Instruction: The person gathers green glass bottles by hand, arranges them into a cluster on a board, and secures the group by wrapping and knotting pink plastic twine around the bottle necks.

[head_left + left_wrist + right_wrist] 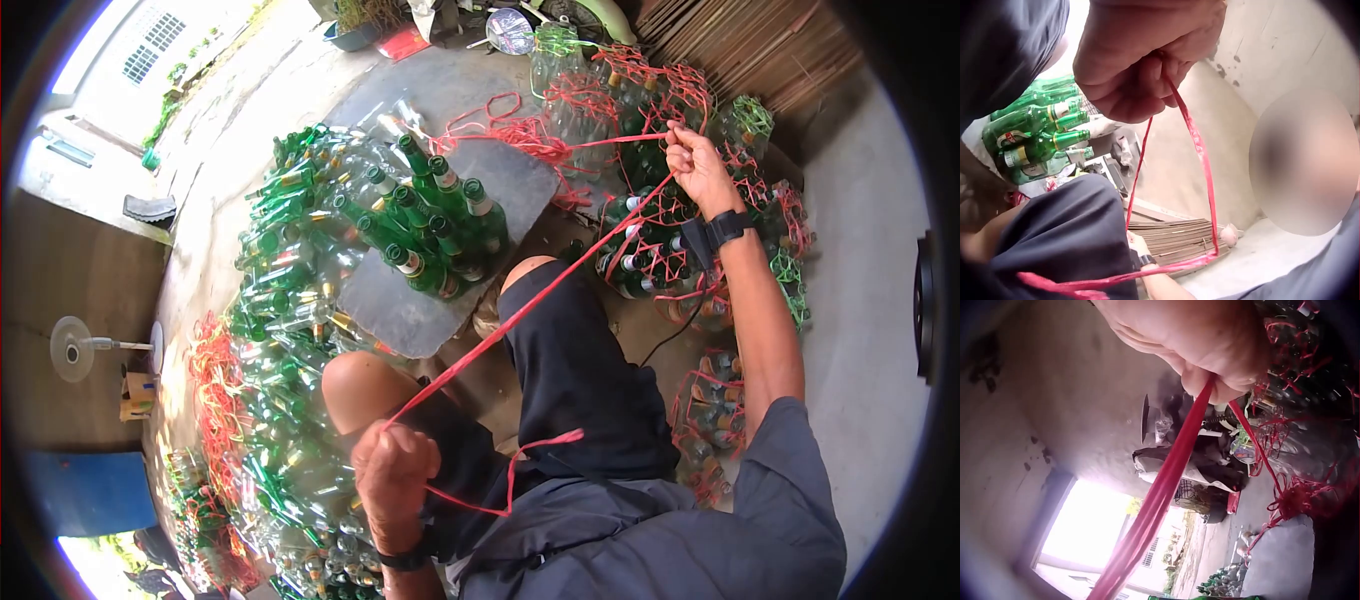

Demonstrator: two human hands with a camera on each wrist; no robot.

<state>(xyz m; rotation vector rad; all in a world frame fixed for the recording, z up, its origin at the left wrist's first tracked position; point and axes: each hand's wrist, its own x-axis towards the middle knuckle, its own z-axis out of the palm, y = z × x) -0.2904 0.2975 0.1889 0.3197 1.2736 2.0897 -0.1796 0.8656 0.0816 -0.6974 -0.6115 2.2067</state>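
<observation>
A red plastic string (530,305) runs taut on a slant between my two hands. Low in the head view, my left hand (395,470) grips one end in curled fingers, and a loose tail dangles over my lap. Up at the right, my right hand (700,172) pinches the string farther along; from there a strand leads left to a tangled red pile (520,130). In the right wrist view, several strands (1169,475) leave that hand side by side. Green glass bottles (440,235) stand grouped on a dark stone slab (395,310) before my knees.
Many loose green and clear bottles (290,260) lie heaped left of the slab. Bottles bundled in red netting (650,235) stand at the right, near the wall (860,250). More red string (215,370) lies beyond the heap, near a white fan (75,348).
</observation>
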